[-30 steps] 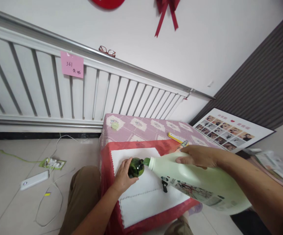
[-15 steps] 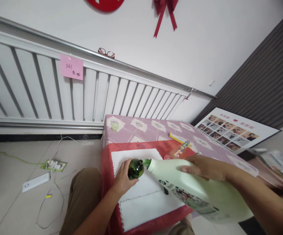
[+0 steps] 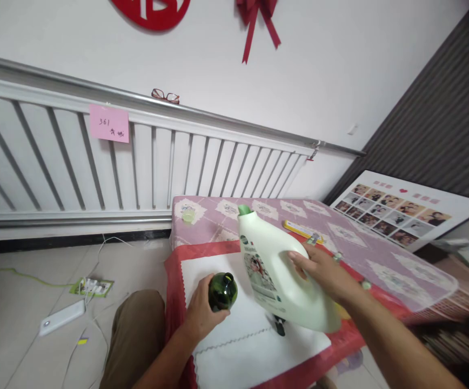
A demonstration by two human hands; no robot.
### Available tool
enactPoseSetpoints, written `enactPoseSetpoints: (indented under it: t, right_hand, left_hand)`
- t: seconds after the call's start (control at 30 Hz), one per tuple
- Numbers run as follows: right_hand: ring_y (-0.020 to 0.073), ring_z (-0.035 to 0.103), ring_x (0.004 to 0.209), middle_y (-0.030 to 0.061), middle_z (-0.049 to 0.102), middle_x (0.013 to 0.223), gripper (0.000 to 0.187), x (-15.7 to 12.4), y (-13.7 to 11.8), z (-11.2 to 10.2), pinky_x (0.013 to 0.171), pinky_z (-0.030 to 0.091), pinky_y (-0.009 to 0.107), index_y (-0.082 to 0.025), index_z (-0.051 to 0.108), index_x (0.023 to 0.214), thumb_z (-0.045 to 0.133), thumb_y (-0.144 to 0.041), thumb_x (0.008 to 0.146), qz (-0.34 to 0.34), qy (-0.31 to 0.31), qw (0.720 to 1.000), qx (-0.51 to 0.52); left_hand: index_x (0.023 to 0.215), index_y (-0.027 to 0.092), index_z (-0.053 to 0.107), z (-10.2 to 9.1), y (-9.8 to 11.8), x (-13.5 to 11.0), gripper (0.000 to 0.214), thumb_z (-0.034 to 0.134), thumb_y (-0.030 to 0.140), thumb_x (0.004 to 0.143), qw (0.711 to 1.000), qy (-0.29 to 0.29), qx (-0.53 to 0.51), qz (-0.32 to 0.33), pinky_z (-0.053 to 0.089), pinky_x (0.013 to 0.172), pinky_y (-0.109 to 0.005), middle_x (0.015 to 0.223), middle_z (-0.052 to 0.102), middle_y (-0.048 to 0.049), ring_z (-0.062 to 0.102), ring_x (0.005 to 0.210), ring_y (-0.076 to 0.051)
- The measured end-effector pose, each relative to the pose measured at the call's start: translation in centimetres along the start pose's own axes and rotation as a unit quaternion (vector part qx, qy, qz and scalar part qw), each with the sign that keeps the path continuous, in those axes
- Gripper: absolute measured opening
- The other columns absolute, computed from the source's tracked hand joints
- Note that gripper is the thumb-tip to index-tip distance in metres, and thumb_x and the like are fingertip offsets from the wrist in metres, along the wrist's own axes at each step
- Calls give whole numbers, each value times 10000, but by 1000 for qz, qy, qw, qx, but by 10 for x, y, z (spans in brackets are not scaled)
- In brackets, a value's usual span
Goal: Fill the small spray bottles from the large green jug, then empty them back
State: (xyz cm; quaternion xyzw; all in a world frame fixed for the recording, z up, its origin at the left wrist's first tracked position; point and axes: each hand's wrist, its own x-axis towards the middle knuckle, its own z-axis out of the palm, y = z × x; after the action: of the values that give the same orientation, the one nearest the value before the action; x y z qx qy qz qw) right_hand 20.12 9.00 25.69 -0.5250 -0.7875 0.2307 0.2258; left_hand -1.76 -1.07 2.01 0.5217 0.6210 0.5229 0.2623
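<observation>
My left hand (image 3: pixel 201 312) is wrapped round a small dark green bottle (image 3: pixel 222 292) that stands on a white cloth (image 3: pixel 238 346). My right hand (image 3: pixel 321 270) grips the handle of a big pale green jug (image 3: pixel 275 270) with a picture label. The jug is tilted back, its open spout pointing up and away from the green bottle. Both sit over a low table with a pink and red patterned cover (image 3: pixel 356 259).
A small pale green cap (image 3: pixel 188 215) lies at the table's far left corner and a yellow flat object (image 3: pixel 301 229) farther right. A radiator (image 3: pixel 116 162) runs behind. On the floor lie a power bank (image 3: pixel 62 317) and cables; a photo board (image 3: pixel 400 208) leans at right.
The jug was lying level with its spout at the green bottle's mouth. My right hand has swung it up and back, lifting the spout away. My left hand stayed on the bottle.
</observation>
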Motion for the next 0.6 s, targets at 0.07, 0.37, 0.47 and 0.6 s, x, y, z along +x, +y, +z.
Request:
enactPoseSetpoints:
  t: [0.07, 0.37, 0.47, 0.6]
  right_hand:
    - [166, 536, 584, -34, 546, 588, 351, 8, 8, 22, 551, 417, 264, -208, 566, 716, 547, -553, 780, -3, 42, 998, 50]
    - [257, 614, 886, 73, 649, 951, 435, 45, 53, 118, 751, 483, 369, -184, 513, 1041, 483, -555, 818, 17, 190, 974, 121]
    - [260, 614, 888, 70, 650, 914, 408, 46, 68, 137, 752, 495, 372, -184, 509, 1036, 478, -532, 825, 22, 201, 971, 126]
    - [254, 627, 867, 76, 663, 910, 389, 36, 82, 139, 724, 513, 366, -178, 533, 1017, 465, -518, 841, 13, 167, 979, 114]
  left_hand:
    - [1343, 207, 331, 0, 0, 0, 880, 742, 184, 565, 1000, -1, -1, -2, 371, 1084, -461, 1364, 483, -110, 472, 1264, -300]
    - [1350, 175, 302, 6, -9, 2, 903, 742, 184, 561, 1000, -1, 10, -9, 336, 1112, -483, 1394, 457, -141, 449, 1294, -306]
    - [1347, 176, 313, 6, -9, 2, 902, 745, 178, 555, 1000, 2, 14, -13, 338, 1112, -487, 1397, 459, -143, 450, 1296, -311]
    - [1362, 204, 315, 5, -10, 1, 910, 751, 181, 564, 1000, -1, 9, -19, 353, 1098, -493, 1398, 468, -131, 461, 1287, -315]
